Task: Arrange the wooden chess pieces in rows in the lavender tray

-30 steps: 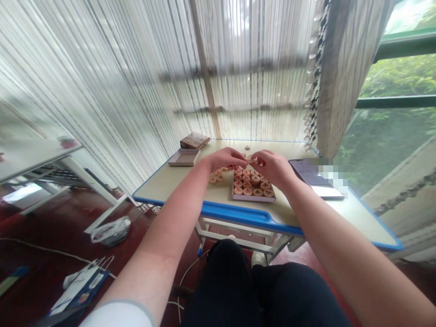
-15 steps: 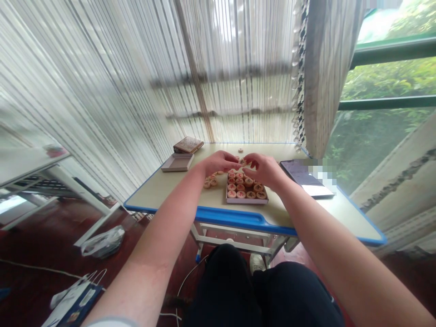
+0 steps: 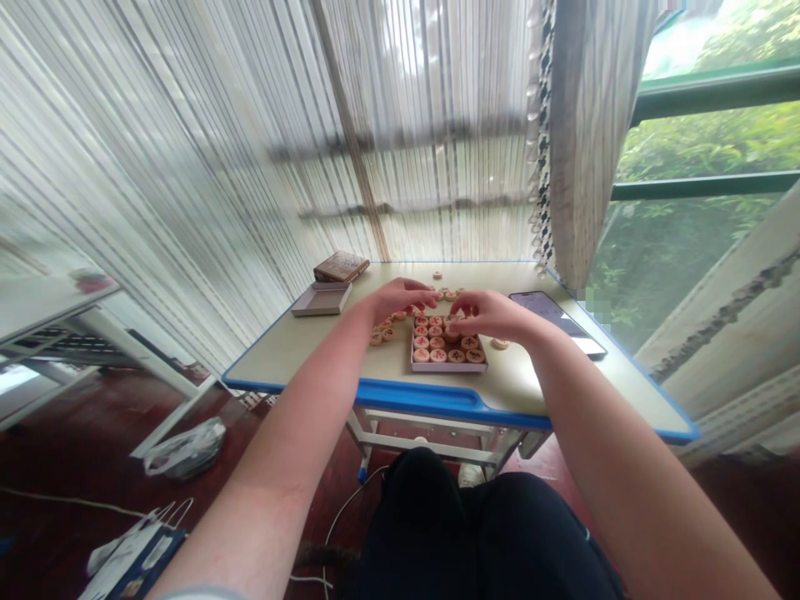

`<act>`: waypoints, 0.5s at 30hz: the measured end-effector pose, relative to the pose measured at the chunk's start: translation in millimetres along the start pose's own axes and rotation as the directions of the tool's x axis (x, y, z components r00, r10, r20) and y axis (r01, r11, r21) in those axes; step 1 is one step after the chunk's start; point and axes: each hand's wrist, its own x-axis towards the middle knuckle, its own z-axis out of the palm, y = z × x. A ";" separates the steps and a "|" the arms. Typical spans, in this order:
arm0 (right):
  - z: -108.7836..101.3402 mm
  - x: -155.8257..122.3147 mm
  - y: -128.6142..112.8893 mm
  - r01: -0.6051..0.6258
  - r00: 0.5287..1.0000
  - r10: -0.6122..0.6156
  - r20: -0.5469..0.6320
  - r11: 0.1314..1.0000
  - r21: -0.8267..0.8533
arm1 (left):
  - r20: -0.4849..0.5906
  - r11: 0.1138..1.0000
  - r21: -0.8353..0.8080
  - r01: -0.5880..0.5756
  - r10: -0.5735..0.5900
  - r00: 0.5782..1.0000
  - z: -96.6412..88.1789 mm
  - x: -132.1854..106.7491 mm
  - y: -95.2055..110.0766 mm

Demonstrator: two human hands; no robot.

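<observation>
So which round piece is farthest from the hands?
The lone piece near the table's far edge; the others lie in or around the tray.

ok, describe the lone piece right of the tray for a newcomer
Start at the blue-edged desk, then its tray of round wooden pieces. Just off the tray's right side, below the right hand, one disc lies alone on the tabletop; the other loose discs sit left of or beyond the tray.

Scene is lit by soft daylight through the sheer striped white curtain [image 3: 262,158]; strong fisheye stretching and blur are seen toward edges.
</observation>
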 end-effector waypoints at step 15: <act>-2.6 -6.0 7.8 -0.116 0.929 0.100 0.357 0.993 0.024 | 0.064 1.000 0.011 0.009 -0.010 0.998 1.1 0.1 1.2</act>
